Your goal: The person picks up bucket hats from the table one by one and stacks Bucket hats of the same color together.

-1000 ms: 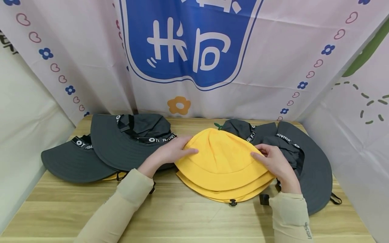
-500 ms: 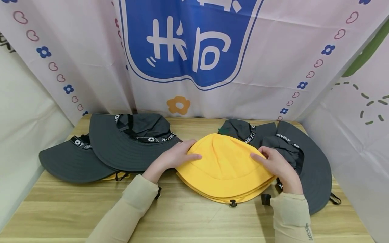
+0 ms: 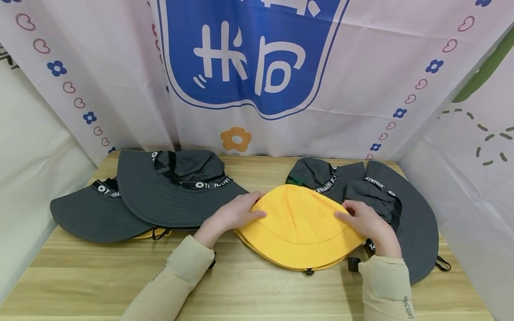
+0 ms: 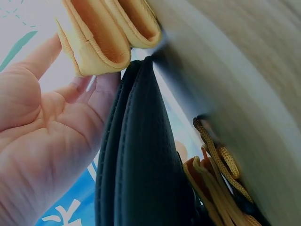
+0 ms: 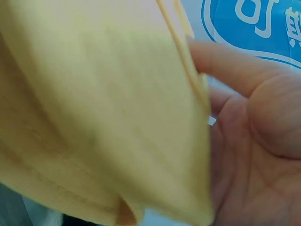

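Observation:
Both hands hold a yellow bucket hat [image 3: 299,223] by its two sides, crown up, at the middle of the table. My left hand [image 3: 237,211] pinches the left edge, thumb over the cloth and fingers behind. On the opposite edge my right hand [image 3: 367,220] pinches it the same way. Another yellow hat [image 4: 136,21] lies close under it, its folded edge showing in the left wrist view. A black cord lock [image 3: 308,271] pokes out below the front brim. The right wrist view has yellow cloth [image 5: 113,113] filling most of it, with the palm beside.
Dark grey wide-brimmed hats [image 3: 172,196] overlap at the left, a bit of yellow [image 3: 148,233] beneath them. More dark hats [image 3: 417,223] lie at the right, behind and beside my right hand. A printed curtain [image 3: 192,129] hangs at the table's [image 3: 257,298] back edge.
The held yellow hat has come down and toward me, both hands moving with it. The gaps between the stacked yellow brims have closed, and the green sprout has sunk behind the crown.

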Tool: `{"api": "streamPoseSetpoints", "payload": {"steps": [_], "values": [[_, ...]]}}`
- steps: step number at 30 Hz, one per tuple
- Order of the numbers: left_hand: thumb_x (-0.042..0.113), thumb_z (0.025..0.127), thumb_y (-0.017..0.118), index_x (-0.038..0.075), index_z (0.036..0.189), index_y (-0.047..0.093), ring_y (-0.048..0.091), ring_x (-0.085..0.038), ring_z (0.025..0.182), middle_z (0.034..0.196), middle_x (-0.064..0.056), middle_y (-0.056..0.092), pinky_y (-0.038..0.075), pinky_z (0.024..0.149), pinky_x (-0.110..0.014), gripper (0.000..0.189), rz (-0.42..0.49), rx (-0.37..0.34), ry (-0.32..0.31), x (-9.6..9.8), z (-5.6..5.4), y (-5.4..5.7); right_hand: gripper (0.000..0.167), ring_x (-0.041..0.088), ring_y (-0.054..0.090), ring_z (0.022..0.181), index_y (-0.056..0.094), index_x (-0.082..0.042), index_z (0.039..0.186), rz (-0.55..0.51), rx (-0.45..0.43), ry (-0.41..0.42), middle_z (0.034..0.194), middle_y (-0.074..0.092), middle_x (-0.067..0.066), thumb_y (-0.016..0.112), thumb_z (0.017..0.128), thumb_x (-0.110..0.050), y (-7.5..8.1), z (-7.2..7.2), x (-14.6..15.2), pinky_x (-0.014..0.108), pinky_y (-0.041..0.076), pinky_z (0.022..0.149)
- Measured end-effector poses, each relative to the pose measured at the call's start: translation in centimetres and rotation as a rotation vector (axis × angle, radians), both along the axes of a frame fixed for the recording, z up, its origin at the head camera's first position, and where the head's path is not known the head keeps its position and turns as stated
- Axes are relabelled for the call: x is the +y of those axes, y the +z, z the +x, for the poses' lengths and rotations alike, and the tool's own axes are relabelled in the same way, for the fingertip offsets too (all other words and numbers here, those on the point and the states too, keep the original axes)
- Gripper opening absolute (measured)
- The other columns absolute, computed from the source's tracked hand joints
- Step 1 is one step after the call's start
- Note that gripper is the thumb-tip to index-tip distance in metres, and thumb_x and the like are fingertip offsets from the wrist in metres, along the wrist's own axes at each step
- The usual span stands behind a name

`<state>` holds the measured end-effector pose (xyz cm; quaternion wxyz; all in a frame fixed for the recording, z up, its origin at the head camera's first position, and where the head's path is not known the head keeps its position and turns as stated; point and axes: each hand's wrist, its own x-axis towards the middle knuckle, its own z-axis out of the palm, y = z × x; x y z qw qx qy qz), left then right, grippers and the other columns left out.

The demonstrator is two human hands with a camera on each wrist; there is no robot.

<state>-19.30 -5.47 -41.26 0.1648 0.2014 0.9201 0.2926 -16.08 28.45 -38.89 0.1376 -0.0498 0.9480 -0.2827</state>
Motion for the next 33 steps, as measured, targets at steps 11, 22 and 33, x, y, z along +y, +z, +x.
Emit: {"api": "streamPoseSetpoints", "payload": {"steps": [11, 22, 33], "values": [[0.032, 0.096, 0.067, 0.008, 0.142, 0.050, 0.056, -0.025, 0.130, 0.140, -0.011, 0.059, 0.045, 0.109, -0.042, 0.054, -0.025, -0.003, 0.046, 0.2, 0.3, -0.4, 0.014, 0.024, 0.054, 0.085, 0.058, -0.002, 0.111, -0.003, 0.110, 0.008, 0.092, 0.058, 0.011, 0.058, 0.099, -0.008, -0.5, -0.3, -1.0, 0.034, 0.040, 0.075], [0.036, 0.096, 0.066, 0.008, 0.140, 0.053, 0.059, -0.024, 0.120, 0.134, -0.010, 0.062, 0.048, 0.102, -0.043, 0.053, -0.030, -0.038, 0.039, 0.3, 0.2, -0.4, 0.023, 0.032, 0.057, 0.099, 0.052, -0.001, 0.122, -0.033, 0.194, -0.060, 0.117, 0.061, 0.021, 0.056, 0.100, -0.009, 0.4, 0.0, -1.4, 0.044, 0.046, 0.087], [0.025, 0.100, 0.061, 0.011, 0.133, 0.058, 0.058, -0.021, 0.113, 0.128, -0.007, 0.063, 0.048, 0.097, -0.040, 0.036, 0.176, 0.032, -0.061, 0.3, 0.5, 0.8, 0.058, 0.042, 0.057, 0.113, 0.049, 0.005, 0.138, 0.035, 0.055, -0.055, 0.132, 0.058, 0.029, 0.050, 0.104, -0.042, 0.3, -0.2, -1.5, 0.055, 0.048, 0.096]]}}
